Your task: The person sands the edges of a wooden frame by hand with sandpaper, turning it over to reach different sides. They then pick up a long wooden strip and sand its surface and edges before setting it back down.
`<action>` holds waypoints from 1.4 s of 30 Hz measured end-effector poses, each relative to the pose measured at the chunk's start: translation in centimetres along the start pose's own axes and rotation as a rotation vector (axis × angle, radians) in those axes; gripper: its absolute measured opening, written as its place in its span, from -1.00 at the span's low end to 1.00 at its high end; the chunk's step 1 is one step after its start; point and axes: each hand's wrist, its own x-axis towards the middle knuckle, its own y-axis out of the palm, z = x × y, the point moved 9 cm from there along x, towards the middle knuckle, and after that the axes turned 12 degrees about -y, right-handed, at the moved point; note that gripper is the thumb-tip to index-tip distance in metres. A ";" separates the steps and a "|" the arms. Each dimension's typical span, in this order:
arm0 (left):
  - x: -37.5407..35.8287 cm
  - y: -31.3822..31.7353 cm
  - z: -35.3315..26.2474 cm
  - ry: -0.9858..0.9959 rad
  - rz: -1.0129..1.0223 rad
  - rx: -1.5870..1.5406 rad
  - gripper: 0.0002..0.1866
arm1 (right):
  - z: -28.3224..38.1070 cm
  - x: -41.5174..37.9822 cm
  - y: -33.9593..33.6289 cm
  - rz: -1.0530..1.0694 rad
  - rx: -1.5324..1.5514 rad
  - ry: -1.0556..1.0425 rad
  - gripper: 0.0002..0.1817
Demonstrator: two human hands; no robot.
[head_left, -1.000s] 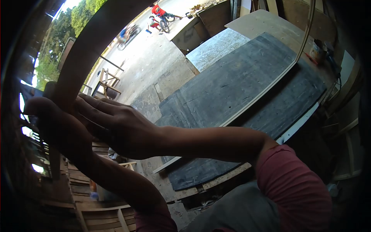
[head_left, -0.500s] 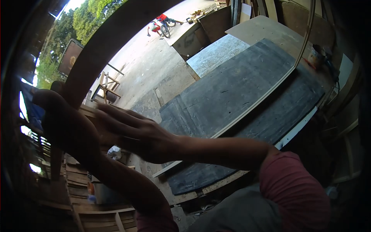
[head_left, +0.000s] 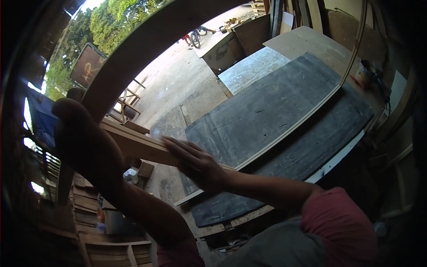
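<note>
Our right hand (head_left: pixel 198 167), with fingers almost straight, has moved right along the pale straight wooden piece (head_left: pixel 140 144), exposing more of it, while our left hand (head_left: pixel 89 142) grips the brown curved wooden board (head_left: pixel 133 55), left of the dark grey worktop (head_left: pixel 267 111).

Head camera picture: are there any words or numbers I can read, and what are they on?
No word, label, brand or number can be read.
Orange scrawl on the brown panel: too unclear to read.
Dark marks on the grey box: too blurred to tell whether they are writing.
</note>
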 end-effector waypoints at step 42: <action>-0.5 -0.7 -3.7 0.380 -0.027 -0.226 -0.49 | 3.4 9.6 1.2 0.054 -0.122 -0.134 -0.37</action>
